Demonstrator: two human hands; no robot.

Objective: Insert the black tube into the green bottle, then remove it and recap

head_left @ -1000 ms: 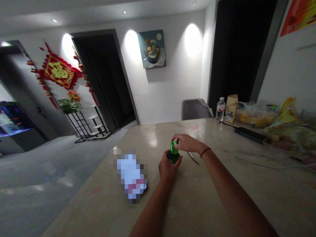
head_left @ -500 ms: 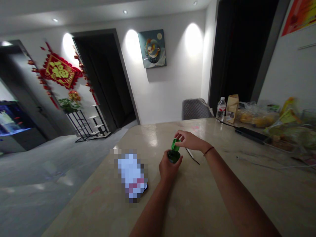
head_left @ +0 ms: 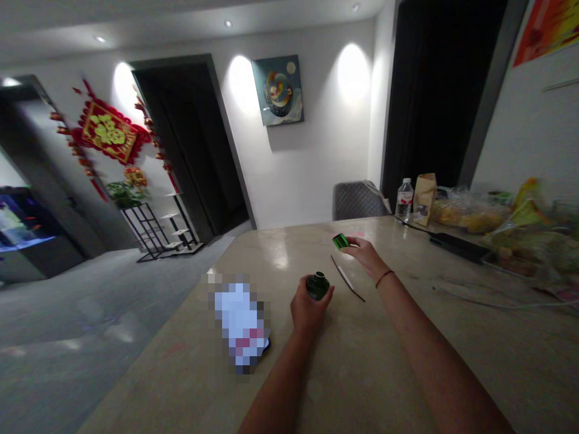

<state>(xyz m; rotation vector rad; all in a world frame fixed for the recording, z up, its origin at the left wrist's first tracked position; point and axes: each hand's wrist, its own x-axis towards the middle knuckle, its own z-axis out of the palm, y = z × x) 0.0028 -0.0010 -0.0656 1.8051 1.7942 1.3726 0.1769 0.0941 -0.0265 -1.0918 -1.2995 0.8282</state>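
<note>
My left hand [head_left: 308, 306] is wrapped round a dark green bottle [head_left: 318, 286], which stands upright with its bare neck showing. Its lower part is hidden by my fingers. Beyond it and to the right, my right hand [head_left: 364, 253] pinches a bright green bottle cap [head_left: 340, 242], tilted and apart from the bottle. On the table between the two hands lies a thin dark stick-like thing [head_left: 347, 278] with a pale middle; its kind I cannot make out.
A blurred-out phone-like object [head_left: 242, 325] lies on the stone-topped table [head_left: 190, 361] to my left. At the far right are a water bottle [head_left: 404, 202], a paper bag [head_left: 424, 199], plastic bags of food [head_left: 473, 214], a black bar [head_left: 459, 247] and a white cable [head_left: 493, 305]. A grey chair [head_left: 360, 200] stands behind.
The green cap has come off the bottle; my right hand has carried it up, away and to the right. The bottle neck now shows. My left hand has stayed around the bottle.
</note>
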